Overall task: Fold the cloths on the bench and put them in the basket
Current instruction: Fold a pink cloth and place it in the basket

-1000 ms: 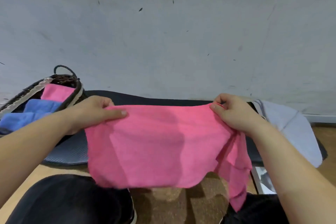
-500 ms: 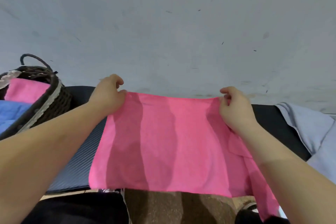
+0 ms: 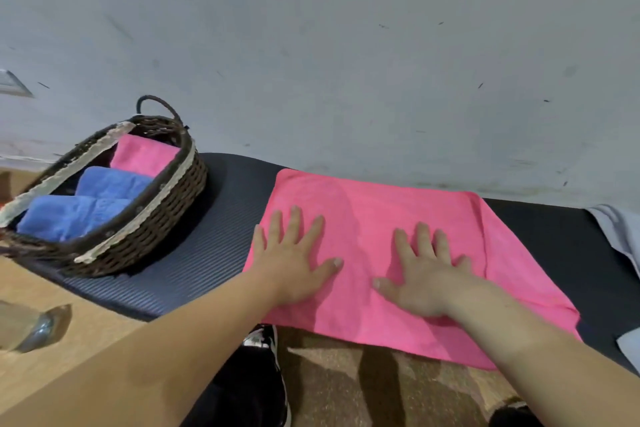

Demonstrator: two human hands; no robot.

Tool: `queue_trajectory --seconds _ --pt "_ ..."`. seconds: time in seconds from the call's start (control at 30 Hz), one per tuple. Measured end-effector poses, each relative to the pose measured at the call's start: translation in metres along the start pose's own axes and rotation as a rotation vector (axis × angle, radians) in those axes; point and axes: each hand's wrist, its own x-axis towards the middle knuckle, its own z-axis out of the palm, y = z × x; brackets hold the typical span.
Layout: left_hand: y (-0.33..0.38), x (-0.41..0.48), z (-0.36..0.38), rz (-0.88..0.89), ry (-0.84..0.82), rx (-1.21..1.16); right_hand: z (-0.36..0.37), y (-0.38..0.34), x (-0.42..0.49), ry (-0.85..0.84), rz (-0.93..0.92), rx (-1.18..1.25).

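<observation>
A pink cloth [image 3: 381, 211] lies spread flat on the dark padded bench [image 3: 214, 236], its near edge hanging slightly over the front. My left hand [image 3: 294, 260] and my right hand [image 3: 422, 270] both press down on it with fingers straight and spread, side by side near its middle. At the left of the bench stands a dark wicker basket [image 3: 166, 218] holding two folded blue cloths [image 3: 79, 211] and a folded pink cloth [image 3: 142, 154]. A pale grey cloth [image 3: 620, 232] lies at the bench's right end, partly cut off by the frame.
A grey wall runs right behind the bench. The floor in front is brown, with my dark shoes [image 3: 259, 374] on it. A clear glassy object [image 3: 31, 326] sits on the floor at lower left.
The pink cloth, held up by its top corners before, now lies flat on the bench. Both hands have let go of the corners and press flat on it.
</observation>
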Motion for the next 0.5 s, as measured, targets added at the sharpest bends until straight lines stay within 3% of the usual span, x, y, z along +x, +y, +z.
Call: queue_trajectory --seconds 0.1,0.33,0.4,0.5 --pt "-0.024 -0.001 -0.001 0.037 0.039 0.055 0.005 -0.009 0.005 0.031 -0.046 0.023" --pt "-0.086 -0.018 -0.015 0.012 0.094 0.140 0.016 -0.012 -0.010 0.238 -0.456 0.076" --pt "-0.074 -0.018 -0.017 0.068 0.174 0.139 0.013 0.000 -0.020 0.292 -0.457 0.120" --pt "-0.032 -0.017 -0.022 0.212 0.306 0.025 0.003 0.032 -0.036 0.410 -0.304 0.174"
